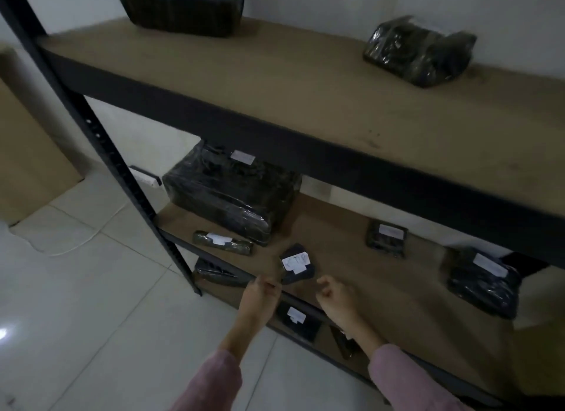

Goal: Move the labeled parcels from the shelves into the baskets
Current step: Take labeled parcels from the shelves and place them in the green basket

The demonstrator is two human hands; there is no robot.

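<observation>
Three brown shelf boards sit in a dark metal rack that fills most of the frame, from the upper left down to the lower right. On the top board a big dark wrapped parcel lies at the upper edge of the frame and a glossy wrapped bundle at the upper right; no label shows on either. On the middle board, at centre left, lies the largest labeled parcel, its white tag too blurred to read. A dark bag parcel at the right, a flat square parcel and a long thin parcel also carry white tags with no legible writing. The small dark parcel near the front edge bears a white label with handwriting that seems to read "KTP", though it is blurred. On the lowest board, partly hidden by the middle one and the forearms, another tagged parcel shows.

Pale floor tiles fill the lower left, with a brown cardboard panel at the left edge.

Both arms wear pink sleeves. The left hand has its fingertips pinched together just beside the small parcel's lower left corner; whether they touch it cannot be told. The right hand has its fingers curled loosely in, empty, just below and right of that parcel.
</observation>
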